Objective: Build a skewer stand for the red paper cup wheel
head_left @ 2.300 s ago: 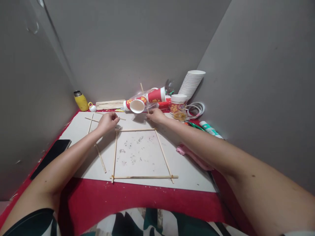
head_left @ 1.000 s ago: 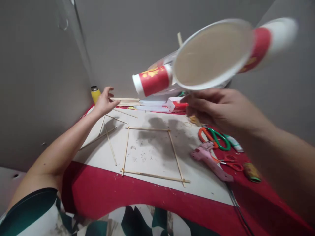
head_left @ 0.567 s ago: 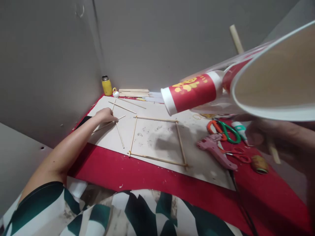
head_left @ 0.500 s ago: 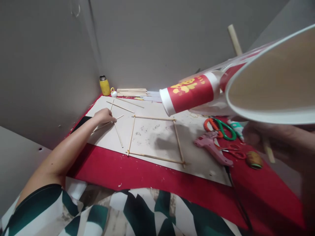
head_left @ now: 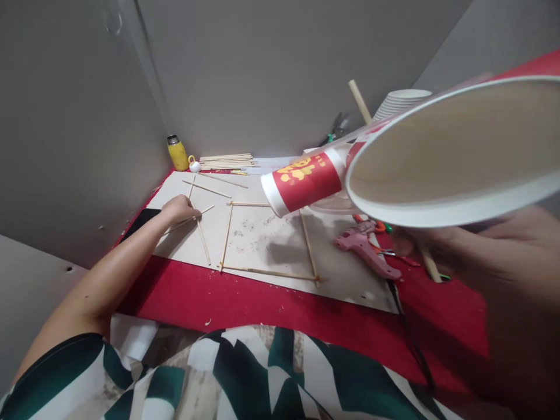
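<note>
Head view: R hand (head_left: 494, 245) up w/ red-and-white paper-cup assembly (head_left: 411, 169), L hand (head_left: 177, 210) low.
R fingers closed round its thick wooden rod (head_left: 359, 102), above the red-covered counter (head_left: 184, 286); L fingertips bunched at thin pale wooden stick (head_left: 207, 209) on flat white board (head_left: 350, 274), can't tell if pinching. Square wooden-stick frame (head_left: 271, 273) btwn L hand & pink plastic glue gun (head_left: 368, 252).

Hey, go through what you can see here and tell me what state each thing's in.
Right hand: gripping pale wooden stick
Red-and-white paper cups: held up, nearest mouth open toward the camera
Left hand: fingers at loose thin wooden sticks, grip unclear
Four-sided wooden-stick frame: lying flat, partly hidden
Pink glue gun: lying on its side, cord attached
Yellow cylindrical bottle: upright
White paper-cup stack: nested, partly hidden
</note>
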`<state>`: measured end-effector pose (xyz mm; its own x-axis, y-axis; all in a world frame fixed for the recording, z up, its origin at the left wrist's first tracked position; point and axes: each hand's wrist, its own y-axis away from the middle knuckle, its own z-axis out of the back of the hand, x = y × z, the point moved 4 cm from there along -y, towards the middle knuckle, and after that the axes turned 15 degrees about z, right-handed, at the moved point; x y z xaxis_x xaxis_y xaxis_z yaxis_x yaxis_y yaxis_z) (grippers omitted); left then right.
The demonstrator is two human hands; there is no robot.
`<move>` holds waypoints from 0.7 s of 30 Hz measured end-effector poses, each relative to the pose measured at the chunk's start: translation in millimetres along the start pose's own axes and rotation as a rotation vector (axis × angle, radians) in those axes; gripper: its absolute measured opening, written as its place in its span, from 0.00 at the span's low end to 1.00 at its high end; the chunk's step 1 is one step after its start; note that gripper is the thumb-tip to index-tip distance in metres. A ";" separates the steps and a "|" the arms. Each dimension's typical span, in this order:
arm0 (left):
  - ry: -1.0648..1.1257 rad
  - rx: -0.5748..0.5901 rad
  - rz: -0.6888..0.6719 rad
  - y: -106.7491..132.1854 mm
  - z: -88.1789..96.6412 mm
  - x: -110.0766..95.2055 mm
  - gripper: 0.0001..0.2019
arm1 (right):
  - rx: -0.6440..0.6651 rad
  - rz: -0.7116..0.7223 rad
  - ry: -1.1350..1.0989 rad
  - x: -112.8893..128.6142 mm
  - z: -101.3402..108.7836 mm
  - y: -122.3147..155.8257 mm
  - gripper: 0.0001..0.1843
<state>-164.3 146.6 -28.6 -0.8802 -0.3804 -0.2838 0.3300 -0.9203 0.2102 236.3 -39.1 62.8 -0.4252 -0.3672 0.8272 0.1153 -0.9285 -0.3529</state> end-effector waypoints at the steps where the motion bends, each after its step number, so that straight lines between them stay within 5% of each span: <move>1: -0.005 -0.002 0.005 0.6 -0.8 -0.7 0.11 | 0.002 -0.027 -0.063 -1.2 -2.2 0.6 0.21; 11: 0.112 0.032 0.017 4.0 2.0 7.0 0.05 | 0.011 -0.066 -0.128 -17.9 3.4 -0.7 0.20; 21: 0.231 0.019 0.094 12.9 6.1 7.7 0.13 | -0.012 -0.057 -0.185 -29.7 5.2 0.1 0.21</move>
<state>-168.9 132.4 -22.3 -0.7439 -0.4771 -0.4680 0.3984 -0.8788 0.2627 253.6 -28.5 40.4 -0.2580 -0.3187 0.9121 0.0843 -0.9478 -0.3074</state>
